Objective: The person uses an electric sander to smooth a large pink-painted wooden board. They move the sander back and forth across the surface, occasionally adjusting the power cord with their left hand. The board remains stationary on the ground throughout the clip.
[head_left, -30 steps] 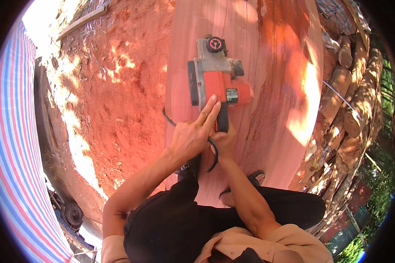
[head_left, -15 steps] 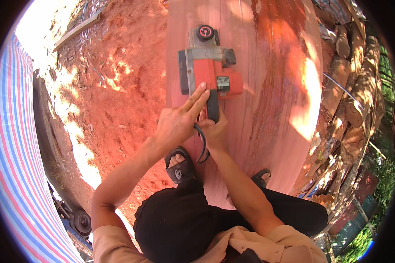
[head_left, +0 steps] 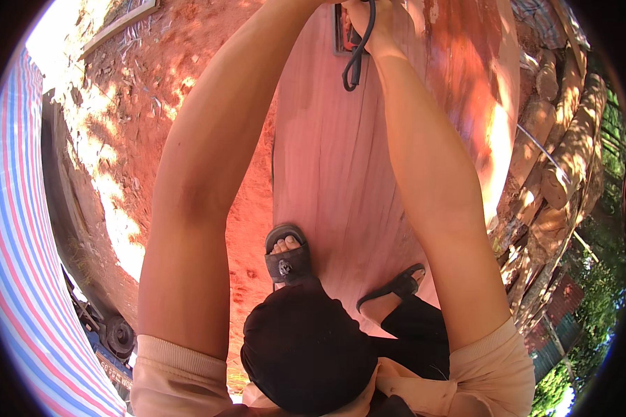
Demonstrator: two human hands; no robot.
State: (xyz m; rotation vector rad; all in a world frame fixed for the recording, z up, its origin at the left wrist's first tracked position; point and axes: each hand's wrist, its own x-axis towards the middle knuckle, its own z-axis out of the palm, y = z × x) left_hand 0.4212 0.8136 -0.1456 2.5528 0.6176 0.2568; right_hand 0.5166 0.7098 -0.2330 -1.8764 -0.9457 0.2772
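Observation:
Both my arms stretch far forward to the top edge of the view. My right hand [head_left: 377, 26] is wrapped around the rear of an electric hand planer [head_left: 341, 36]; only the planer's back end shows, the rest lying past the edge. A black power cord [head_left: 355, 69] loops down from beside this hand. Of my left hand only a sliver near the wrist remains in view, close to the planer, with its fingers cut off. The planer is over a long, wide reddish wooden slab [head_left: 327, 153], smooth and pale pink here, darker and glossier on its right side.
My sandalled feet, left [head_left: 287, 260] and right [head_left: 396, 288], are on the slab. Red earth [head_left: 209, 69] lies to the left, with a striped tarp [head_left: 21, 229] beyond. Several logs [head_left: 556, 174] are piled along the right. A wooden strip [head_left: 122, 28] lies at the far left.
The planer has slid forward along the slab, mostly out of the view, with both arms extending after it. My left hand has gone almost wholly past the top edge.

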